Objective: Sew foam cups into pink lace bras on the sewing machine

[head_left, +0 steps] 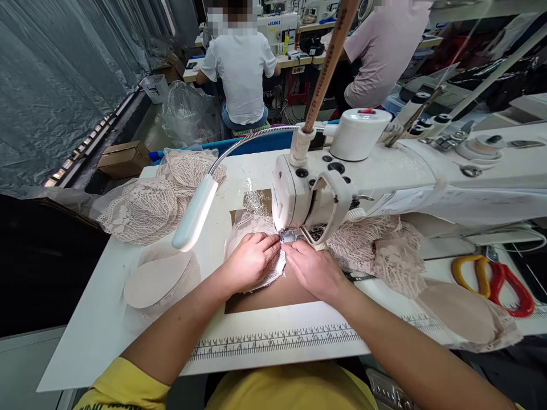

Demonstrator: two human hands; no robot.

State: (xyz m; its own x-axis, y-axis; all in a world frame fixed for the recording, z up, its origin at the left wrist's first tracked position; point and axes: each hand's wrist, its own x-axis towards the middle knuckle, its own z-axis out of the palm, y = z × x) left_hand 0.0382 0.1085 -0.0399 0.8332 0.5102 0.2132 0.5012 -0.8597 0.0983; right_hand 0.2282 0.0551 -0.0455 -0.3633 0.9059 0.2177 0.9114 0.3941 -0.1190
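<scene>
Lace fabric sits under the sewing machine, left hand over it, right hand at its edge, fingers slightly bent; whether either pinches, I can't tell.

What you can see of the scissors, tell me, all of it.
The scissors lie on the right of the table, with nobody holding them. Their two loop handles, one yellow and one red, look like smooth plastic and face the near side. Grey metal shows at the joint; the blades can't be made out. A lace piece lies close by.
</scene>
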